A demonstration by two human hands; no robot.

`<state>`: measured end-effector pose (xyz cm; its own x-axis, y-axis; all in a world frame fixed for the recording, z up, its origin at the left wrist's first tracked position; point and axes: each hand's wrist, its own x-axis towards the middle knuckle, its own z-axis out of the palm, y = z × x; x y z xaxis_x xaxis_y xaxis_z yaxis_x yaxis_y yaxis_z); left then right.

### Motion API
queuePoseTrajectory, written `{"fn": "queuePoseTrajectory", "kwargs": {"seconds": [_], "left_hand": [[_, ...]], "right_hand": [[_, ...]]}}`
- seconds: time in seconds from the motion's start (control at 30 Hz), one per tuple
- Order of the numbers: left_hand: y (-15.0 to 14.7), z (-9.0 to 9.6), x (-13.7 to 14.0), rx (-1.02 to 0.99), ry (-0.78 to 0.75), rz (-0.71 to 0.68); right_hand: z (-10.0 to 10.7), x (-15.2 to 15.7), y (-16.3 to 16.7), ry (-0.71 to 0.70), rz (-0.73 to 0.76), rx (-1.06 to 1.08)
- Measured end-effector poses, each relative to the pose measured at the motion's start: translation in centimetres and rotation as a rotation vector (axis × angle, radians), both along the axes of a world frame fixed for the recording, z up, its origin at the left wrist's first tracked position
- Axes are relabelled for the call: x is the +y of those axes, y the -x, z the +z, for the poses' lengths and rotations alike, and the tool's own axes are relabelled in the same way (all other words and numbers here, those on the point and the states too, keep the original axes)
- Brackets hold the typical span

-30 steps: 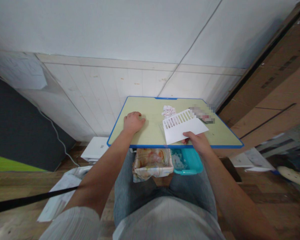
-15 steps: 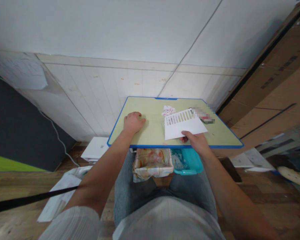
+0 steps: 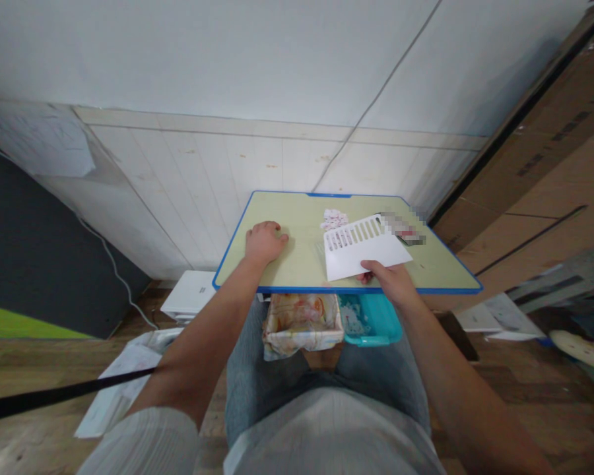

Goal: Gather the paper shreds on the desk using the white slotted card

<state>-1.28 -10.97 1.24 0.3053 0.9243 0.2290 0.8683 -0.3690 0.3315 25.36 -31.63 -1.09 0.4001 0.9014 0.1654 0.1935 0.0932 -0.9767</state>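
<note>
My right hand (image 3: 383,277) pinches the lower edge of a white card (image 3: 363,256), thumb on top and fingers beneath. The card has a row of slots along its far edge and is held tilted over a pale yellow tabletop with a blue rim (image 3: 297,260). Just beyond the card lies a small heap of white and pinkish paper pieces (image 3: 334,218). My left hand (image 3: 266,241) rests palm down on the left part of the tabletop, its thumb apart from slightly bent fingers, and holds nothing.
A pixelated flat item (image 3: 406,231) lies at the table's right. Under the front edge, a cloth-lined basket (image 3: 304,340) and a turquoise bin (image 3: 376,340) with white scraps sit between my legs. Large cardboard boxes (image 3: 539,178) stand to the right; a white box (image 3: 188,293) is at left.
The card in my right hand has tipped slightly, its left end coming a little nearer to me. My left hand has stayed in place.
</note>
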Motion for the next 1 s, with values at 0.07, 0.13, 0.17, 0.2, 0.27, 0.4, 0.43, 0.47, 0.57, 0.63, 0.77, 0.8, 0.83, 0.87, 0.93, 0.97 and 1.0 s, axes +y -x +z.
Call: {"fn": "queuePoseTrajectory", "kwargs": {"seconds": [0.07,0.13,0.17,0.2,0.27,0.4,0.43,0.47,0.57,0.63,0.77,0.8,0.83,0.87,0.93,0.97,1.0], "left_hand": [[0.0,0.1,-0.1,0.011,0.002,0.004],[0.1,0.1,-0.1,0.022,0.002,0.006],[0.1,0.1,-0.2,0.024,0.0,0.006],[0.1,0.1,-0.2,0.024,-0.003,0.005],[0.2,0.2,-0.2,0.022,-0.006,0.006],[0.2,0.2,-0.2,0.029,0.009,0.009],[0.2,0.1,-0.2,0.031,0.01,0.007],[0.2,0.1,-0.2,0.033,0.009,0.005],[0.2,0.1,-0.1,0.038,-0.002,-0.003],[0.2,0.1,-0.1,0.043,-0.001,-0.006],[0.2,0.2,-0.2,0.05,-0.001,-0.006],[0.2,0.2,-0.2,0.049,-0.003,-0.005],[0.2,0.2,-0.2,0.046,-0.006,-0.005],[0.2,0.2,-0.2,0.043,-0.008,-0.006],[0.2,0.2,-0.2,0.041,-0.013,-0.008],[0.2,0.1,-0.2,0.04,-0.014,-0.009],[0.2,0.1,-0.2,0.039,-0.015,-0.009]], "right_hand": [[0.2,-0.1,0.1,0.005,0.019,-0.003],[0.3,-0.2,0.3,0.01,0.039,-0.006],[0.4,-0.3,0.4,0.013,0.048,-0.007],[0.4,-0.3,0.4,0.013,0.055,-0.008],[0.4,-0.2,0.5,0.008,0.053,-0.005],[-0.2,0.3,0.3,-0.016,-0.024,0.01],[-0.3,0.4,0.2,-0.021,-0.048,0.013],[-0.4,0.6,0.1,-0.025,-0.068,0.015],[-0.6,0.7,0.0,-0.028,-0.094,0.008],[-0.5,0.7,0.0,-0.026,-0.091,0.0],[-0.2,0.3,0.2,-0.013,-0.068,-0.015],[-0.1,0.3,0.2,-0.009,-0.059,-0.018],[0.0,0.2,0.3,-0.006,-0.051,-0.02],[0.0,0.1,0.3,-0.003,-0.042,-0.021],[0.1,-0.1,0.2,-0.001,-0.028,-0.019],[0.1,-0.1,0.2,-0.001,-0.024,-0.018],[0.0,-0.2,0.1,-0.002,-0.023,-0.016]]}}
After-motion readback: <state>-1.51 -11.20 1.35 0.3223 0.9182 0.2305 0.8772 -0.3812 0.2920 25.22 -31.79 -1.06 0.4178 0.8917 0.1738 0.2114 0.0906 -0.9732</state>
